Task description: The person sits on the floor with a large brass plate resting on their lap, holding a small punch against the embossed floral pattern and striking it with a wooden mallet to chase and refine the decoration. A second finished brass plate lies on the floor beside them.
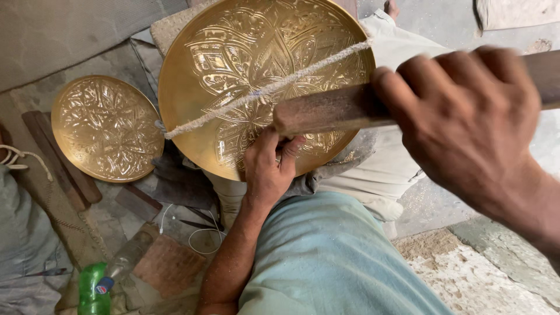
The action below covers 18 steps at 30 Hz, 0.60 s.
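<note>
— Two hands at work: what does each hold?
— Right hand (466, 119), at the right of the frame, is wrapped around a wooden stick (332, 108). Left hand (269, 166), at centre, grips something small against the big brass plate (265, 81); I cannot tell what.
— Which way does the stick run?
— Its long axis lies nearly level, right to left, its end over the plate's middle. A rough cord (262, 90) slants across the plate, lower left to upper right.
— Anything further out?
— A smaller brass plate (106, 128) at left, a green bottle (92, 289) at lower left.
</note>
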Motion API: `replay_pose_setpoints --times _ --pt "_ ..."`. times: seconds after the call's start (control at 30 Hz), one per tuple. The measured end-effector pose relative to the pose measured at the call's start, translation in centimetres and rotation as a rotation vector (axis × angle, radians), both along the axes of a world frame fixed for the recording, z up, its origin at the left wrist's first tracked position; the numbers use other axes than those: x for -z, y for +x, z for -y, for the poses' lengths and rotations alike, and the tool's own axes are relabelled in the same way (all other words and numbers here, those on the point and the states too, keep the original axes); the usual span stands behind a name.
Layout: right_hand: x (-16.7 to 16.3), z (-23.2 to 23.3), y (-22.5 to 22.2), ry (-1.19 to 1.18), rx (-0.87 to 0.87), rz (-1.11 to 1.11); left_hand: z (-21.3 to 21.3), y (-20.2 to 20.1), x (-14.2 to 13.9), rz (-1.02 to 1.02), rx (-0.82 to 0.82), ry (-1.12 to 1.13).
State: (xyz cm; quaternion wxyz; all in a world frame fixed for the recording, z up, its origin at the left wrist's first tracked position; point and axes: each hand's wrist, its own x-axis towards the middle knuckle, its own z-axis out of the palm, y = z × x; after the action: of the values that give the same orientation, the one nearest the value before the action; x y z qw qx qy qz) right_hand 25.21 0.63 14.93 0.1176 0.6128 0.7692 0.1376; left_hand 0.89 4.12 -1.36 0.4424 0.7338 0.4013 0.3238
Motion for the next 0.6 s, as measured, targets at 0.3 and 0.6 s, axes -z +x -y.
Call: replay_pose_setpoints --times 0.3,0.6 --pt "-0.2 0.3 -0.48 -0.029 0.189 -0.55 0.06 -0.04 -0.37 0.037 0.011 -0.037" --pt "-0.07 0.94 -0.76 -0.041 0.066 -0.017 0.24 -0.42 0.45 -0.01 0.014 0.061"
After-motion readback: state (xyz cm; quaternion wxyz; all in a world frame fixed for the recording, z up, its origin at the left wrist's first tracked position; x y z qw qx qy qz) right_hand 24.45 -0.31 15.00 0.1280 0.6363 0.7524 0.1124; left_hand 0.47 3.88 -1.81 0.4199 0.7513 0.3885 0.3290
